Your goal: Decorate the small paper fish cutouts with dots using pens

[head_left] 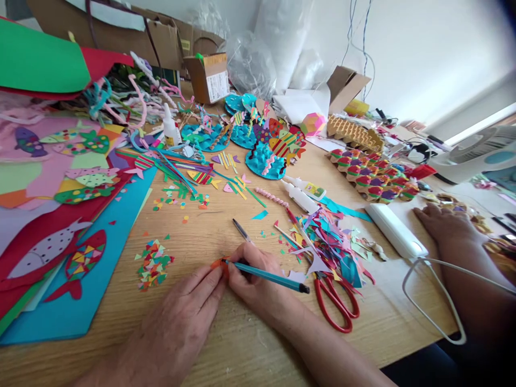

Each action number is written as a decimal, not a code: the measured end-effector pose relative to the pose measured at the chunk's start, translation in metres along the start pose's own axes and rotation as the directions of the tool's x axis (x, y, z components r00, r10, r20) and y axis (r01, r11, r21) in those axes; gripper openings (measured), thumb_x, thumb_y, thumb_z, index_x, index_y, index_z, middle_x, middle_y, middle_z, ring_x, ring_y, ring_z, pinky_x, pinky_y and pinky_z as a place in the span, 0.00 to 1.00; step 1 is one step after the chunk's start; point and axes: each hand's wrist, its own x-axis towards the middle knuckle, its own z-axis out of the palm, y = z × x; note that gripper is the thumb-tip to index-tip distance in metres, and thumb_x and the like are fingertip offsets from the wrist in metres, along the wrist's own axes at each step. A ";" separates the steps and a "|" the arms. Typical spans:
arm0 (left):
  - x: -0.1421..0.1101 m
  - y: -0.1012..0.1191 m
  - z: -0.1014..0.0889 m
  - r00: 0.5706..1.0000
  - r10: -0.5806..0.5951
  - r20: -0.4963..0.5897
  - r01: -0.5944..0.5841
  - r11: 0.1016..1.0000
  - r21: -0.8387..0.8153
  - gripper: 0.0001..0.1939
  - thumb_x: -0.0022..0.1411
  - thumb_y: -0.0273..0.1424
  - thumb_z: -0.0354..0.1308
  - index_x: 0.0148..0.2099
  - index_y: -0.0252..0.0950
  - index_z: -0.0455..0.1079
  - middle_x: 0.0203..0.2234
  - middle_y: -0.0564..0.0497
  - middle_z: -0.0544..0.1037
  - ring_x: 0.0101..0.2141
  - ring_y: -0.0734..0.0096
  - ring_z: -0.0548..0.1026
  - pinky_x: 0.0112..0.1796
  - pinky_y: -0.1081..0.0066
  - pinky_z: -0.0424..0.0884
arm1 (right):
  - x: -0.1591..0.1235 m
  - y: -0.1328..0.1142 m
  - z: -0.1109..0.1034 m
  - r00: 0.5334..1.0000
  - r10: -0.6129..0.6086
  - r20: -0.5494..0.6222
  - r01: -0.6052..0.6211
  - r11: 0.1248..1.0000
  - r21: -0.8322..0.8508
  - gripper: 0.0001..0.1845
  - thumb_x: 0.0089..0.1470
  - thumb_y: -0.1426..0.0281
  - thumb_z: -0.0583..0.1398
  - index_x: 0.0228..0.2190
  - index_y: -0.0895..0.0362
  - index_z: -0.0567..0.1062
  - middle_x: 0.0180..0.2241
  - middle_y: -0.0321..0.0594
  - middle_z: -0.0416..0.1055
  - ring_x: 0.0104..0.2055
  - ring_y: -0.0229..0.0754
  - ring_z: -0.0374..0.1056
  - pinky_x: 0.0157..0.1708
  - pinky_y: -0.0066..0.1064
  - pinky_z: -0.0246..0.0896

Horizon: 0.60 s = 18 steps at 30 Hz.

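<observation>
My right hand [258, 271] is closed around a blue felt-tip pen [270, 276], its tip down at a small orange paper piece [217, 264]. My left hand [193, 306] lies on the table with its fingers together, holding the orange piece down; most of that piece is hidden by my fingers. Just beyond my right hand lies a dark pen [241, 230]. Left of my hands is a small heap of coloured paper bits [153, 263]. Red-handled scissors [334, 301] rest to the right, their blades partly under paper scraps [334, 242].
Another person's hand [449, 223] rests at the right near a white power strip [397, 231] with a looped cable. Paper fish [86, 255] lie on coloured sheets [108, 285] at left. Glue bottles [300, 198], blue-painted egg-tray pieces [264, 161] and paper strips [177, 172] stand farther back.
</observation>
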 end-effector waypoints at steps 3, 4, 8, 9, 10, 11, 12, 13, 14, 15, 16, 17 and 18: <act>-0.001 0.000 0.000 1.000 0.011 0.022 -0.011 1.000 -0.013 0.28 0.57 0.15 0.39 0.58 0.30 0.60 0.53 0.44 0.68 0.53 0.60 0.65 0.50 0.63 0.67 | 0.000 0.000 0.000 1.000 -0.006 -0.002 0.006 1.000 0.004 0.05 0.45 0.77 0.54 0.23 0.56 0.65 0.20 0.33 0.65 0.22 0.33 0.60 0.23 0.23 0.52; -0.001 0.000 0.000 0.999 0.020 0.025 -0.020 1.000 -0.014 0.27 0.57 0.16 0.39 0.58 0.30 0.60 0.53 0.44 0.68 0.53 0.60 0.65 0.50 0.62 0.67 | 0.000 0.000 0.000 1.000 -0.002 -0.005 0.002 1.000 0.002 0.05 0.46 0.77 0.54 0.23 0.56 0.65 0.20 0.33 0.65 0.22 0.33 0.60 0.23 0.23 0.51; -0.001 -0.002 0.001 0.999 0.029 0.013 -0.029 1.000 -0.004 0.27 0.57 0.16 0.39 0.57 0.30 0.60 0.53 0.44 0.68 0.53 0.60 0.65 0.50 0.63 0.67 | 0.001 -0.001 0.000 1.000 -0.004 0.002 0.003 1.000 0.014 0.05 0.46 0.77 0.54 0.23 0.56 0.64 0.20 0.32 0.64 0.21 0.33 0.59 0.22 0.23 0.51; -0.001 -0.002 0.002 0.999 0.034 0.012 -0.034 0.999 -0.002 0.27 0.57 0.15 0.39 0.58 0.29 0.60 0.53 0.44 0.68 0.53 0.59 0.65 0.50 0.62 0.68 | 0.001 -0.001 0.000 1.000 -0.004 0.007 0.004 1.000 0.017 0.05 0.45 0.77 0.54 0.23 0.56 0.64 0.20 0.32 0.64 0.21 0.33 0.59 0.22 0.23 0.51; -0.001 -0.002 0.002 0.999 0.035 0.015 -0.035 0.999 -0.001 0.27 0.57 0.15 0.39 0.58 0.29 0.60 0.53 0.43 0.68 0.53 0.59 0.65 0.49 0.62 0.68 | 0.001 -0.001 0.000 1.000 -0.003 0.008 0.003 1.000 0.016 0.05 0.45 0.77 0.54 0.22 0.56 0.64 0.20 0.32 0.64 0.21 0.33 0.58 0.22 0.23 0.51; -0.001 -0.002 0.002 0.999 0.031 0.018 -0.031 1.000 -0.002 0.27 0.57 0.15 0.39 0.58 0.29 0.60 0.54 0.43 0.68 0.53 0.59 0.65 0.49 0.62 0.68 | 0.001 -0.001 -0.001 1.000 -0.001 0.004 0.001 1.000 0.012 0.05 0.45 0.77 0.54 0.22 0.56 0.64 0.19 0.32 0.64 0.21 0.33 0.58 0.22 0.23 0.51; -0.002 -0.002 0.003 1.000 0.023 0.021 -0.023 1.000 -0.006 0.27 0.58 0.16 0.39 0.58 0.30 0.60 0.54 0.43 0.67 0.53 0.59 0.64 0.50 0.61 0.68 | 0.001 -0.002 -0.001 1.000 0.003 0.000 -0.003 1.000 0.006 0.05 0.45 0.77 0.54 0.22 0.56 0.64 0.20 0.32 0.64 0.21 0.33 0.59 0.22 0.23 0.51; -0.002 -0.001 0.003 1.000 0.012 0.021 -0.012 1.000 -0.011 0.27 0.58 0.16 0.39 0.59 0.30 0.59 0.54 0.44 0.67 0.53 0.59 0.64 0.49 0.61 0.68 | 0.001 -0.002 -0.001 1.000 0.005 -0.001 -0.005 1.000 0.003 0.05 0.45 0.77 0.54 0.22 0.56 0.64 0.20 0.32 0.64 0.21 0.33 0.59 0.22 0.23 0.51; -0.002 -0.001 0.003 1.000 -0.001 0.020 0.001 1.000 -0.015 0.27 0.58 0.15 0.39 0.59 0.31 0.59 0.54 0.44 0.67 0.53 0.60 0.65 0.49 0.61 0.68 | 0.001 -0.001 -0.001 1.000 0.004 -0.001 -0.004 1.000 0.003 0.05 0.46 0.77 0.54 0.23 0.56 0.64 0.20 0.33 0.64 0.21 0.33 0.59 0.22 0.23 0.51; -0.003 -0.001 0.003 1.000 -0.006 0.018 0.007 1.000 -0.017 0.27 0.58 0.15 0.39 0.59 0.32 0.59 0.54 0.44 0.68 0.53 0.60 0.65 0.49 0.61 0.68 | 0.001 -0.001 -0.001 1.000 0.003 0.004 -0.003 1.000 0.005 0.05 0.46 0.77 0.54 0.23 0.56 0.65 0.20 0.33 0.65 0.21 0.33 0.59 0.23 0.23 0.51; -0.003 0.000 0.003 1.000 -0.009 0.014 0.009 1.000 -0.017 0.27 0.59 0.15 0.39 0.59 0.32 0.59 0.54 0.45 0.68 0.53 0.61 0.65 0.49 0.62 0.68 | 0.001 -0.001 -0.001 1.000 0.002 0.008 -0.002 1.000 0.008 0.05 0.45 0.77 0.54 0.23 0.56 0.65 0.20 0.33 0.65 0.21 0.33 0.59 0.23 0.23 0.52; -0.003 0.000 0.003 1.000 -0.010 0.010 0.011 1.000 -0.015 0.27 0.59 0.15 0.39 0.59 0.32 0.59 0.54 0.45 0.68 0.54 0.61 0.65 0.50 0.62 0.68 | 0.001 -0.001 -0.001 1.000 0.002 0.011 -0.002 1.000 0.009 0.05 0.45 0.77 0.54 0.23 0.56 0.65 0.20 0.33 0.65 0.21 0.33 0.59 0.22 0.23 0.51; -0.003 0.000 0.003 1.000 -0.009 0.008 0.009 1.000 -0.013 0.27 0.59 0.15 0.39 0.58 0.32 0.59 0.53 0.45 0.68 0.54 0.61 0.64 0.50 0.62 0.67 | 0.001 -0.001 -0.001 1.000 0.003 0.011 -0.003 1.000 0.009 0.05 0.45 0.77 0.54 0.23 0.56 0.65 0.20 0.33 0.65 0.21 0.33 0.59 0.22 0.23 0.51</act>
